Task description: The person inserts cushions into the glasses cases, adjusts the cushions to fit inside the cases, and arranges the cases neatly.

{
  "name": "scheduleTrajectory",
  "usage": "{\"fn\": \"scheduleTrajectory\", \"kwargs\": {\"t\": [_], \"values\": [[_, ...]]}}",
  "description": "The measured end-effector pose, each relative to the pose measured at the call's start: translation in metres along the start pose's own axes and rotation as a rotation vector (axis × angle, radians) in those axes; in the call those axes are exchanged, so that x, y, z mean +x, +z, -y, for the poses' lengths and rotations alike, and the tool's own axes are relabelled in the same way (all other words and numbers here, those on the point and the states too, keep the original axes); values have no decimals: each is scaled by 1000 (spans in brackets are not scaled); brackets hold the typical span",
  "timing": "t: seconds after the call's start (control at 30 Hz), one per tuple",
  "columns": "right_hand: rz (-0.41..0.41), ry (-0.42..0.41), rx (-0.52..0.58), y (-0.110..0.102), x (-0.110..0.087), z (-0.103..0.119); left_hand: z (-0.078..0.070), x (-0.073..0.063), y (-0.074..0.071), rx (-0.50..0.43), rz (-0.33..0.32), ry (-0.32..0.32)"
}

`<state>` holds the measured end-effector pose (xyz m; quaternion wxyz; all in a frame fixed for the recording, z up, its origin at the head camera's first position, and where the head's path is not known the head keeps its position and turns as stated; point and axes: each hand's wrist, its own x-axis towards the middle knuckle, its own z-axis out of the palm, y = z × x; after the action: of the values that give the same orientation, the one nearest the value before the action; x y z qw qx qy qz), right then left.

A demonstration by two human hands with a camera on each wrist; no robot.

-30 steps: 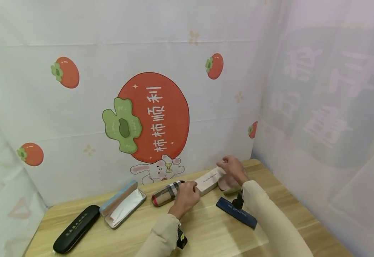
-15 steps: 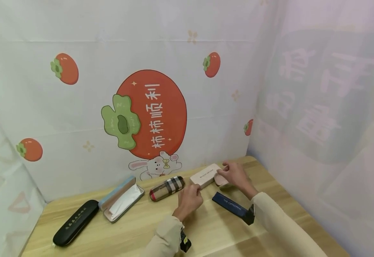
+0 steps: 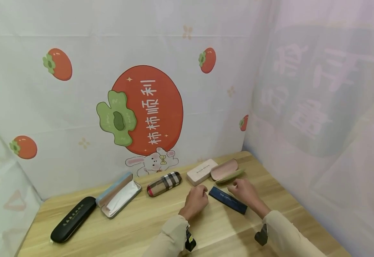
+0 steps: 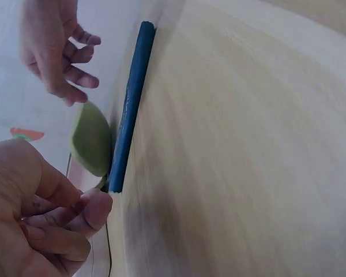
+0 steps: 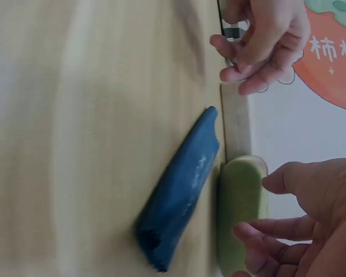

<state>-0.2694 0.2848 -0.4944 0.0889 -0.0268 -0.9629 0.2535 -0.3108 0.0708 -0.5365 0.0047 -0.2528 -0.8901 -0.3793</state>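
My left hand [image 3: 197,200] hovers in front of the cream box-shaped glasses case [image 3: 202,172], its fingers loosely bent around nothing. To the right, my right hand [image 3: 246,192] hangs beside a flat dark blue glasses pouch [image 3: 226,200] with pale lettering. In the right wrist view this right hand [image 5: 317,202] has thumb and fingers apart and holds nothing. Behind the pouch lies a green glasses case [image 3: 225,172], its lid raised and pink lining showing. The green case [image 4: 91,138] and blue pouch [image 4: 132,104] also appear in the left wrist view.
Further left on the wooden table [image 3: 132,228] lie a plaid glasses case [image 3: 164,184], an open blue-grey case [image 3: 110,210] with a white cloth [image 3: 122,196] inside, and a long black case [image 3: 72,219]. A printed curtain [image 3: 219,107] borders the table's back.
Both hands have drawn back toward the person. The left has left the cream case and the right has left the green case, now fully visible. The head view has shifted slightly.
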Motion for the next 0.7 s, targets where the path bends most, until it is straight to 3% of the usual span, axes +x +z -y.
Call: {"fn": "scheduleTrajectory", "kwargs": {"t": [0.27,0.5,0.7], "values": [[61,124,-65,7,-22,-21,-10,13,11,64,20,-108],[109,70,-63,12,-37,-29,-10,19,23,231,-13,-148],[173,98,-75,10,-44,-32,-21,26,34,302,-59,-154]]}}
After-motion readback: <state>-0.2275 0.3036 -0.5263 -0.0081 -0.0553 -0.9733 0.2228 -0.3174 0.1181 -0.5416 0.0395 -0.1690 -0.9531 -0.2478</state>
